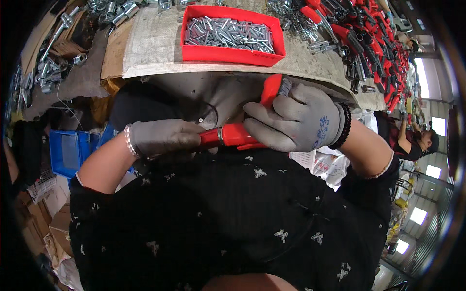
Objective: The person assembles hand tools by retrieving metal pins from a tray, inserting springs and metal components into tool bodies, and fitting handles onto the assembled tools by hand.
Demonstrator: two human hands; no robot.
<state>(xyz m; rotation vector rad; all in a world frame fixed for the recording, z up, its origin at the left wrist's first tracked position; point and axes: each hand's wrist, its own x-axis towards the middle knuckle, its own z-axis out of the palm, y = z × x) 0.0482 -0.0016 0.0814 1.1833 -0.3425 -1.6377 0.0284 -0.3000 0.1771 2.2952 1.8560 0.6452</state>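
Both my hands wear grey gloves and meet over my lap, below the table's front edge. My left hand [167, 138] is closed round the left end of a red hand tool [235, 135], which lies roughly level and has a thin metal ring near that end. My right hand [301, 119] wraps its fingers about the tool's right part. A red piece with a dark ribbed end [273, 89] sticks up above the right fingers; whether it belongs to the same tool is hidden by the glove. The tool's exact kind cannot be made out.
Ahead on the cloth-covered table [155, 43] stands a red box [233, 56] full of short metal pins. A heap of red-and-black tools [361, 43] covers the right side. Metal sockets [121, 14] lie far left. A blue crate [70, 153] stands left; another person [412, 140] works at right.
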